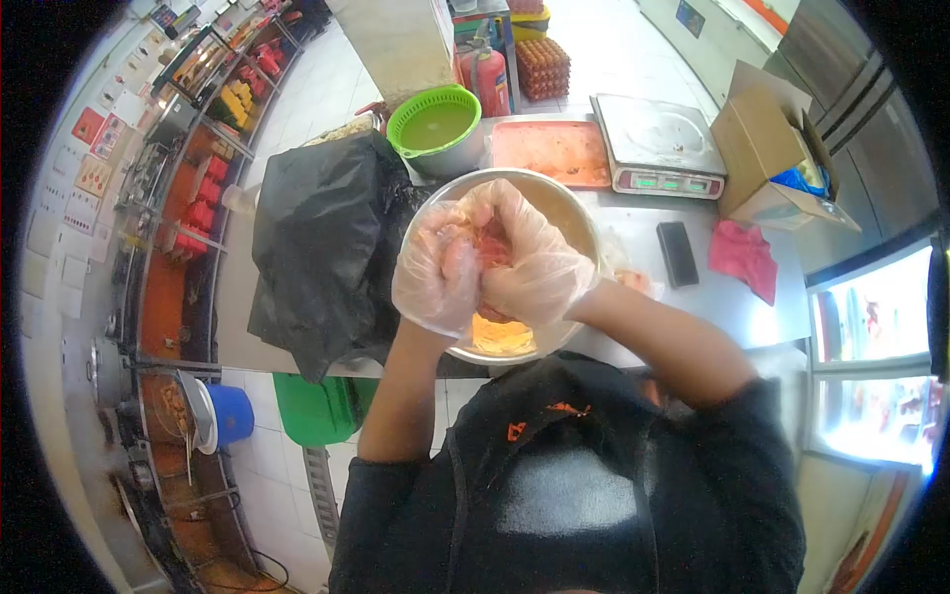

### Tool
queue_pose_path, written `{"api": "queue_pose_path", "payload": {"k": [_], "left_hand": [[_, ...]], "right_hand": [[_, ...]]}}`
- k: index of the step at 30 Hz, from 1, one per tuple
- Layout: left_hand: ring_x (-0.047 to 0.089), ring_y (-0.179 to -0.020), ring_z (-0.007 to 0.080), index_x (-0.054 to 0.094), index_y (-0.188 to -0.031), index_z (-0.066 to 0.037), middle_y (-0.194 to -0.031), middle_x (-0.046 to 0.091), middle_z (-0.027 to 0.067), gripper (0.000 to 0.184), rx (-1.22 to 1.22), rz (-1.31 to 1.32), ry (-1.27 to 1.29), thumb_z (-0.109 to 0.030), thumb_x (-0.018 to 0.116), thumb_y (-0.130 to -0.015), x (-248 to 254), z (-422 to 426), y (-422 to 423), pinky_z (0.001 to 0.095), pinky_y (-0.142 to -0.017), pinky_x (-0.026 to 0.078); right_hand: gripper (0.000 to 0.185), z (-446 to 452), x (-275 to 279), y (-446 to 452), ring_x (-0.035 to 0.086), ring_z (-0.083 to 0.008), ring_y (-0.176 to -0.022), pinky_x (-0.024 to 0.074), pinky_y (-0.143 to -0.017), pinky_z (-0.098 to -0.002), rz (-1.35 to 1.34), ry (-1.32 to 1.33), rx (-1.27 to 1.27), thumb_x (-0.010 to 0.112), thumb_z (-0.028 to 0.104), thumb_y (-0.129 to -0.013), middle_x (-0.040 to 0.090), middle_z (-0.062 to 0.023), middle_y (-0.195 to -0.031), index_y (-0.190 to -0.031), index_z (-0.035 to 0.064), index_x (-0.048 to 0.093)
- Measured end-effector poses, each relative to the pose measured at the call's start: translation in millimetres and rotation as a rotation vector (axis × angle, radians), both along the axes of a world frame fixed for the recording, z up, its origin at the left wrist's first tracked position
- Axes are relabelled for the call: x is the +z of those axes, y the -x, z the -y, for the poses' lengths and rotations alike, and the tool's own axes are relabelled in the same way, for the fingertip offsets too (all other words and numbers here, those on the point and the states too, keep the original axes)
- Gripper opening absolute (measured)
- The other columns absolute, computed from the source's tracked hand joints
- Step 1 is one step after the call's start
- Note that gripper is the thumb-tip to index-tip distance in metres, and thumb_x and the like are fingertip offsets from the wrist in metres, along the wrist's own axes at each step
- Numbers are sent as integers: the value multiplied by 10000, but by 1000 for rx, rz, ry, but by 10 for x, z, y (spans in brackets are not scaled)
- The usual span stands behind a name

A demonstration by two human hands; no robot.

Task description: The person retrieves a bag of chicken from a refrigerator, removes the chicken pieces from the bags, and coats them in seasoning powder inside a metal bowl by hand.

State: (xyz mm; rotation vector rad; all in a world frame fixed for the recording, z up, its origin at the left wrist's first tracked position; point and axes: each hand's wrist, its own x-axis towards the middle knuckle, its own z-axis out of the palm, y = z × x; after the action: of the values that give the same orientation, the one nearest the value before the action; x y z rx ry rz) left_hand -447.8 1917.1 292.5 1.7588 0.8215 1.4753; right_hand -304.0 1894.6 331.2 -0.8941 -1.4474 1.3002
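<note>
Both of my hands wear clear plastic gloves and are raised over a large round metal bowl (584, 223). Between them is a piece of reddish raw meat (492, 247). My left hand (437, 267) has its fingers curled round the meat from the left side. From the right, my right hand (539, 259) grips the same piece, fingers bent over its top. Inside the bowl, below my wrists, lies a yellow-orange mass (500, 335). The rest of the bowl's contents is hidden by my hands.
A black plastic bag (322, 233) lies left of the bowl. Behind stand a green basket (433, 121), a red tray (551, 153) and a scale (661, 144). Rightward are a phone (678, 253), a pink cloth (742, 259) and an open carton (767, 158).
</note>
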Motion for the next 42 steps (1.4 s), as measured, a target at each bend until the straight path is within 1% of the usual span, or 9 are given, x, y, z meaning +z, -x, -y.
{"api": "queue_pose_path", "payload": {"k": [9, 12, 21, 24, 32, 34, 38, 39, 42], "left_hand": [[572, -890, 142, 571, -1064, -14, -1038, 586, 85, 172, -433, 619, 213, -74, 465, -942, -91, 2, -63, 266, -816, 474], [564, -915, 152, 595, -1015, -9, -1041, 586, 86, 174, -412, 261, -160, -123, 472, -970, -85, -238, 21, 271, -829, 465], [584, -882, 204, 565, -1086, -11, -991, 592, 101, 206, -653, 700, 256, -163, 505, -959, 36, -32, -71, 328, -814, 488], [566, -883, 213, 569, -1030, -30, -1009, 561, 113, 213, -821, 816, 404, -217, 497, -957, 219, 115, -163, 344, -772, 512], [593, -997, 307, 524, -1190, -6, -1163, 553, 195, 399, -1047, 1002, 505, -292, 564, -914, 209, 342, -313, 403, -836, 538], [598, -1025, 325, 501, -1264, 15, -1267, 518, 240, 483, -299, 615, 124, -292, 581, -901, 181, 365, -380, 426, -838, 540], [512, -1212, 314, 476, -1335, -91, -1427, 404, 220, 524, -277, 669, 512, -293, 659, -887, 309, 305, -221, 410, -1013, 434], [477, -1257, 326, 467, -1355, -68, -1452, 375, 223, 544, -220, 410, 8, -332, 627, -907, 209, 282, -230, 409, -1030, 415], [463, -1266, 327, 439, -1369, -65, -1450, 371, 219, 566, -197, 362, 5, -312, 628, -896, 98, 216, -188, 414, -1036, 407]], "right_hand": [[612, 52, -176, -31, 504, -144, -1010, 490, -772, -270, -573, 85, 246, 456, -230, -643, 484, -52, -1126, -1118, 153, 420], [676, 91, -200, -45, 522, -177, -1043, 513, -785, -269, -583, 53, 244, 440, -242, -652, 485, -59, -1155, -1194, 161, 411], [668, 152, -408, 44, 540, -201, -1087, 488, -910, -310, -983, 115, 362, 620, -126, -772, 490, -116, -1244, -1354, 124, 409], [662, 130, -240, 77, 451, -186, -1154, 405, -1003, -330, -677, -274, 338, 729, -100, -607, 427, -39, -1204, -1132, 139, 406], [638, 274, -361, -33, 416, -211, -1215, 325, -1062, -374, -268, -49, 202, 718, 28, -742, 434, -94, -1271, -1288, 91, 394], [617, 425, 67, -88, 396, -222, -1251, 276, -1098, -417, -88, -63, 256, 683, 77, -808, 446, -133, -1285, -1346, 69, 381], [556, 446, 139, -91, 462, -224, -1179, 342, -1009, -406, 121, -283, 230, 638, 36, -821, 494, -153, -1198, -1314, 64, 385], [532, 420, 131, -95, 500, -222, -1135, 388, -955, -389, 185, -400, 199, 624, 3, -810, 515, -153, -1151, -1284, 67, 389], [496, 383, 79, -92, 577, -219, -1046, 479, -848, -356, 318, -628, 124, 595, -63, -790, 557, -153, -1057, -1224, 74, 399]]}}
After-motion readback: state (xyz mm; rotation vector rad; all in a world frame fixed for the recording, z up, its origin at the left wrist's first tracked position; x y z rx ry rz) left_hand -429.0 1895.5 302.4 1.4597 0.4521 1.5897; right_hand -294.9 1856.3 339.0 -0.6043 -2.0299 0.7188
